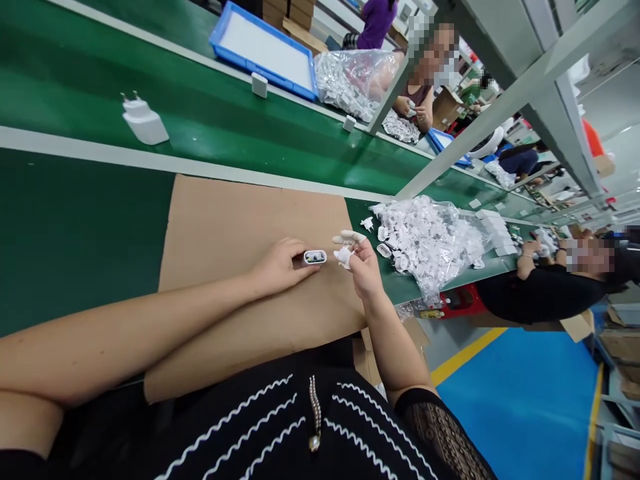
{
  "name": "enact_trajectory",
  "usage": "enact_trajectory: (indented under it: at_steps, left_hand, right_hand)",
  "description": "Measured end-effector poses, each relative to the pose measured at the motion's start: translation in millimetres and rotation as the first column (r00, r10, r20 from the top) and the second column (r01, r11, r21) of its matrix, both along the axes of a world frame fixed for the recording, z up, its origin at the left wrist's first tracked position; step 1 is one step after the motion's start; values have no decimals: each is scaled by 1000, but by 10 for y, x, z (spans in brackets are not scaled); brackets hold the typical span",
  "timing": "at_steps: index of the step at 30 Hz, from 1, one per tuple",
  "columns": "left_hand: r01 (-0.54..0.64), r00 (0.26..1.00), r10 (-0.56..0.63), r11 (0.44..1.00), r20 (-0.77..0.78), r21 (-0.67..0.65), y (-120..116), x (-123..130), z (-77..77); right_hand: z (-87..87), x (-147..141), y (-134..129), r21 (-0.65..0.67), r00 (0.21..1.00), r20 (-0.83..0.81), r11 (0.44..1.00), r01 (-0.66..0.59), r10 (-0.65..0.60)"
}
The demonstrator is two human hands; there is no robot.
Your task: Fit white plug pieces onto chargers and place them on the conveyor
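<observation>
My left hand (283, 268) holds a white charger housing (315, 257) by its sides, its open end facing up and small parts showing inside. Just to the right, my right hand (364, 267) pinches a small white plug piece (344, 256) between thumb and fingers, with white covers on some fingertips. The two pieces are close but apart. Both hands are above a brown cardboard sheet (225, 213). A pile of white plug parts (425, 240) in clear plastic lies to the right of my right hand.
Beyond the cardboard runs a green conveyor (210, 143) with a white charger (145, 122) at left. A blue tray (265, 50) stands on its far side. A grey metal post (415, 180) rises behind the pile. A person in black (540, 293) works at right.
</observation>
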State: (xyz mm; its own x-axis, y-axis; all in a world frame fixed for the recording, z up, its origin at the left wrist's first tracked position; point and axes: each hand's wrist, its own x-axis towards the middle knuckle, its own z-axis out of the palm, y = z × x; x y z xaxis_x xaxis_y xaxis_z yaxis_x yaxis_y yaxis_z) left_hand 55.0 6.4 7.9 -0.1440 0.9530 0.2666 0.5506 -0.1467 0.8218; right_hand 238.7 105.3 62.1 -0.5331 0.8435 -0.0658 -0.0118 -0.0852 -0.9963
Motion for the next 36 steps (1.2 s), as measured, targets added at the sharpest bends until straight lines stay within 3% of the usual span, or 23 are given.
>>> enact_trajectory:
  at_steps: [3, 6, 8, 10, 12, 14, 16, 17, 20, 25, 29, 32, 34, 36]
  left_hand:
    - [-5, 1000, 5, 1000, -19, 7, 9, -9, -16]
    - [2, 1000, -1, 999, -7, 35, 11, -14, -21]
    - [-2, 1000, 3, 999, -8, 33, 9, -17, -16]
    - [-4, 1000, 4, 1000, -13, 23, 5, -20, -8]
    - [10, 1000, -10, 1000, -12, 26, 1, -25, 2]
    - [26, 1000, -26, 999, -6, 40, 1, -28, 8]
    - [27, 1000, -27, 998, 2, 53, 4, -30, 11]
    - [23, 1000, -24, 998, 5, 57, 6, -31, 11]
    - [16, 1000, -18, 998, 20, 56, 10, -32, 10]
    - [4, 999, -6, 999, 34, 46, 13, -22, -12]
    - [0, 999, -1, 1000, 40, 31, 19, -6, -33]
    - [-11, 1000, 11, 1000, 26, 11, 21, -11, -34]
    - [-26, 1000, 26, 1000, 11, -9, 18, -22, -24]
    - [-31, 1000, 31, 999, 1, -31, 8, -20, 4]
  right_hand:
    - [34, 25, 5, -78, 996, 40, 994, -81, 84]
    - [106, 59, 3, -67, 983, 63, 984, -166, 171]
    - [169, 66, -15, -1, 974, 95, 978, -208, 207]
    - [225, 48, -41, 152, 967, 165, 964, -219, 194]
    - [260, 4, -60, 386, 950, 275, 888, -250, 148]
    - [268, -55, -58, 576, 907, 407, 741, -344, 105]
    - [254, -112, -35, 653, 851, 520, 607, -453, 75]
    - [242, -136, -18, 663, 827, 559, 565, -491, 62]
    - [191, -173, 25, 668, 784, 620, 507, -545, 26]
    - [74, -146, 23, 714, 788, 616, 432, -551, -14]
    - [2, -123, -6, 751, 794, 604, 380, -540, -66]
    - [-12, -134, -22, 751, 776, 620, 376, -543, -115]
    - [-9, -142, -34, 737, 772, 624, 419, -529, -122]
    - [-7, -135, -52, 721, 796, 595, 509, -470, -109]
